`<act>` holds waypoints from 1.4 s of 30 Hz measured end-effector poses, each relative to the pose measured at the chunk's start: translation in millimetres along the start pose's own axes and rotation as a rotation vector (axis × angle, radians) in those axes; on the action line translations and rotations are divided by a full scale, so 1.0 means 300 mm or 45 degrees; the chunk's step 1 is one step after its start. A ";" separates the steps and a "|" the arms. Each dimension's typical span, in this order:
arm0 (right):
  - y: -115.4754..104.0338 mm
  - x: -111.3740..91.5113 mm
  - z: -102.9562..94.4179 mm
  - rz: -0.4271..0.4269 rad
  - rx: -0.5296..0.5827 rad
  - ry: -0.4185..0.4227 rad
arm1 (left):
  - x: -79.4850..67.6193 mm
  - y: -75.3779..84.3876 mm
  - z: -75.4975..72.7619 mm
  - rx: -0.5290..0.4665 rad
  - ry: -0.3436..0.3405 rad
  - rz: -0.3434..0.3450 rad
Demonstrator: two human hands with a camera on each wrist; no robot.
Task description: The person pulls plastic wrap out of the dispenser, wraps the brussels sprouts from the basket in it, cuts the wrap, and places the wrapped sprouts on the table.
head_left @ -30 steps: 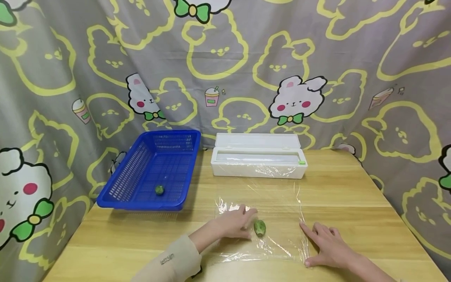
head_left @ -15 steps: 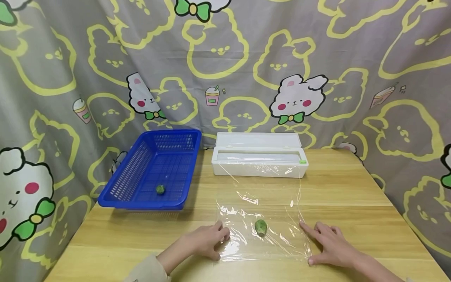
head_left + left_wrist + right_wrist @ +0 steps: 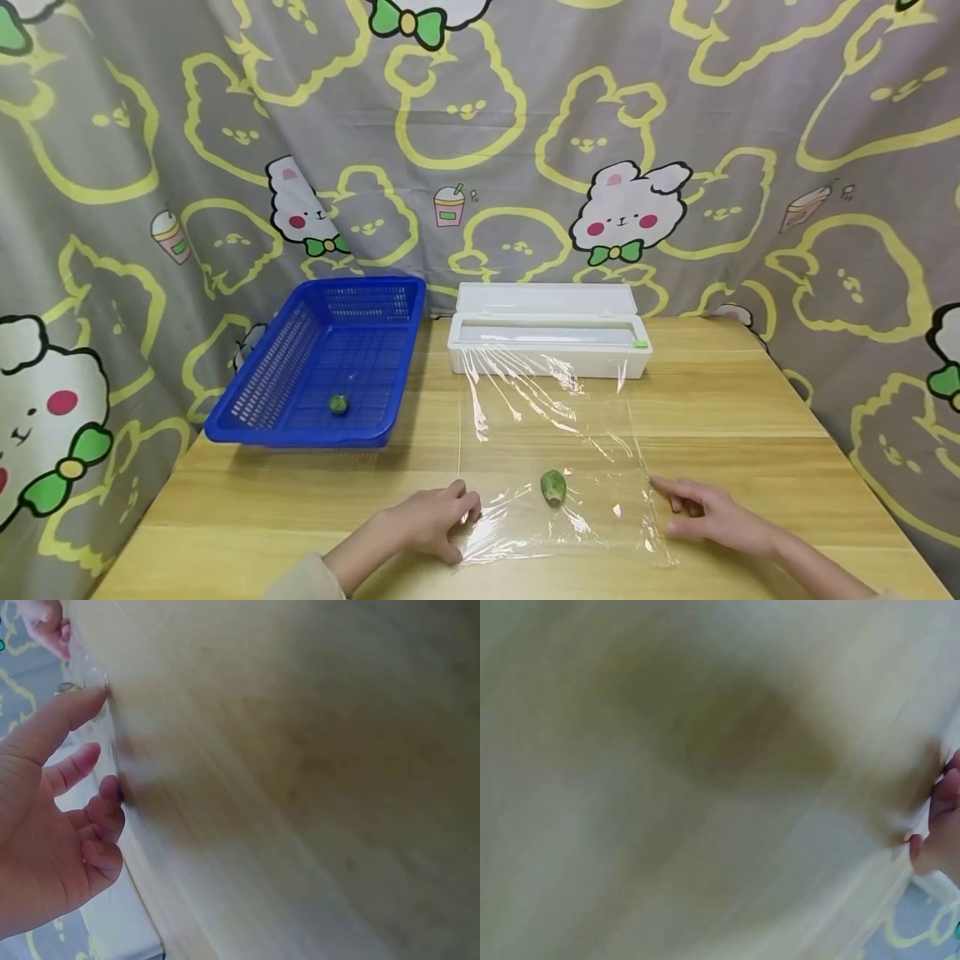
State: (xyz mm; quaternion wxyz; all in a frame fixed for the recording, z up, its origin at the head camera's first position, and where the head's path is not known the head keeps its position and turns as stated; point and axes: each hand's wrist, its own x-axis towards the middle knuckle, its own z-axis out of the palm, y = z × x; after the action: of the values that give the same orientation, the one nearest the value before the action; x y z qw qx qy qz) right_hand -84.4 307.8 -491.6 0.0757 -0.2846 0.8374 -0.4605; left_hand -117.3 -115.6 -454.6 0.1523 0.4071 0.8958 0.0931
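Note:
A sheet of clear cling film (image 3: pixel 510 446) runs from the white dispenser box (image 3: pixel 640 364) toward the front of the table. One small green vegetable (image 3: pixel 553 487), like a Brussels sprout, lies on the film. At the film's front left edge, my left hand (image 3: pixel 433 521) touches it, thumb and fingers spread apart; the left wrist view shows this hand (image 3: pixel 45 840) with loosely bent fingers. My right hand (image 3: pixel 712 515) points its index finger at the film's right edge, its thumb off the film. Only part of the right hand (image 3: pixel 943 821) shows in the blurred right wrist view.
On the left of the wooden table (image 3: pixel 750 433) stands a blue plastic basket (image 3: pixel 300 437) with another small green vegetable (image 3: pixel 338 404) inside. The dispenser's lid (image 3: pixel 547 297) is raised, and a green slider (image 3: pixel 640 343) sits at its right end. A patterned curtain (image 3: pixel 517 150) hangs behind.
My left hand has moved from beside the vegetable out to the film's left edge. The right hand has drawn slightly right, its thumb leaving the film. Creases in the film have shifted.

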 end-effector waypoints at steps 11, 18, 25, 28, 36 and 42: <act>-0.027 -0.019 0.091 -0.287 -0.579 0.177 | -0.037 -0.024 0.008 -0.065 0.089 0.152; -0.038 0.001 0.107 -0.448 -0.746 0.193 | -0.031 -0.027 0.032 0.184 0.191 0.319; -0.052 0.016 0.108 -0.405 -0.619 0.305 | -0.018 -0.027 0.026 0.210 0.394 0.350; -0.061 0.028 0.100 -0.352 -0.424 0.339 | -0.024 -0.032 0.006 0.118 0.422 0.276; -0.065 0.063 0.070 -0.239 -0.083 0.313 | -0.031 -0.045 -0.008 -0.081 0.446 0.090; -0.052 0.073 0.060 -0.116 0.035 0.284 | -0.002 -0.058 -0.017 -0.273 0.435 0.009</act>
State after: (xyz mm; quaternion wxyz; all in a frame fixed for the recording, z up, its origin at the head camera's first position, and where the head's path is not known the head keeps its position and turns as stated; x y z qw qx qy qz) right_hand -89.3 276.3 -486.2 -0.0353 -0.2684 0.8204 -0.5037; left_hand -130.9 -127.6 -454.8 0.0402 0.3698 0.8922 0.2561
